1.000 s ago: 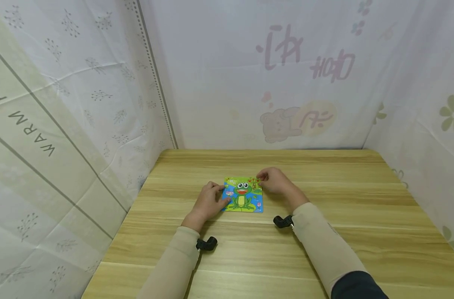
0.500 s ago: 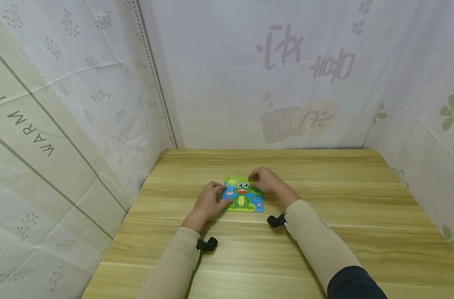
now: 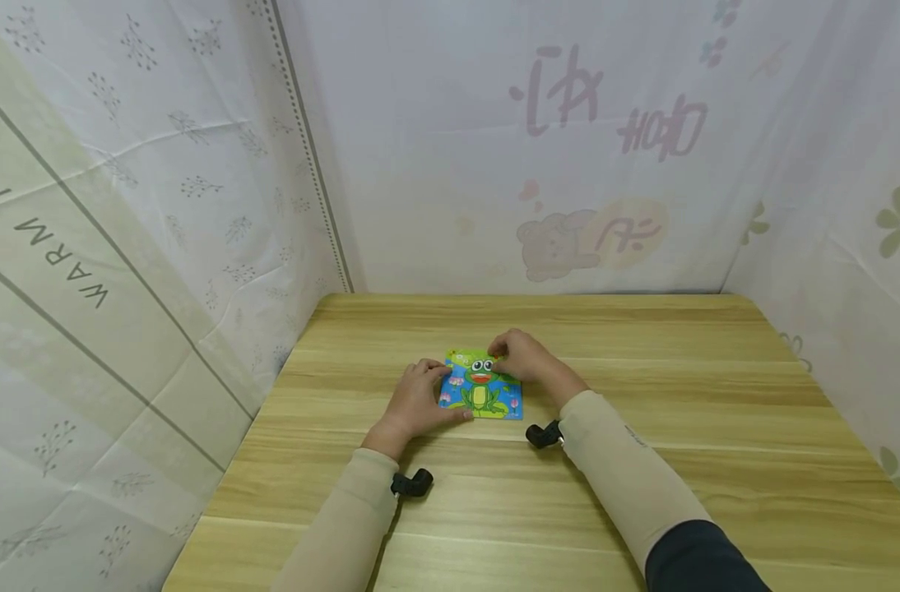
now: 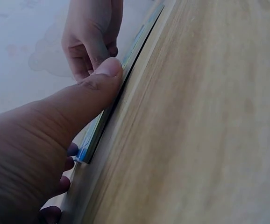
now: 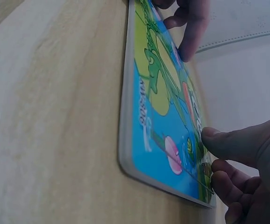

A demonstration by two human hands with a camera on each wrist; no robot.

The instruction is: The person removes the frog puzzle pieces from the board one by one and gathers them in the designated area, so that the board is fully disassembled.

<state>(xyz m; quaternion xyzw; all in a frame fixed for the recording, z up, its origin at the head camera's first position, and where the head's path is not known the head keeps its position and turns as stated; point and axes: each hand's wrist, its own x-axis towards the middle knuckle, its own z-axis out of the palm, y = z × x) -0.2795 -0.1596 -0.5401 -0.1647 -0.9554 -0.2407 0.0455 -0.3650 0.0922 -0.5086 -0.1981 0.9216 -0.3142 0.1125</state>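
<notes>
Lying face up on the wood-grain table (image 3: 642,345), a square frog picture board (image 3: 482,397) is held by two hands, in the far half of the tabletop. The left hand (image 3: 409,403) is set round the board's near left corner: the thumb is pressed to the near edge and the other fingers, bent, are placed along the left edge, so that the corner is gripped between them. The right hand (image 3: 527,359) is bent over the far right part, where the board is pinched between the thumb, laid by the frog's eyes, and the curled fingers at the rim; the exact contact of those fingertips is partly hidden. On the board's glossy face a green frog, pink flowers and blue water are printed, and a thick, pale side with rounded corners is shown from the right wrist. Both forearms are covered by beige sleeves (image 3: 635,477), the right one met by a dark sleeve (image 3: 705,559) higher up, and a small black wrist camera (image 3: 413,483) is worn at each wrist. Behind the table, a pale printed cloth (image 3: 420,164) is hung.
</notes>
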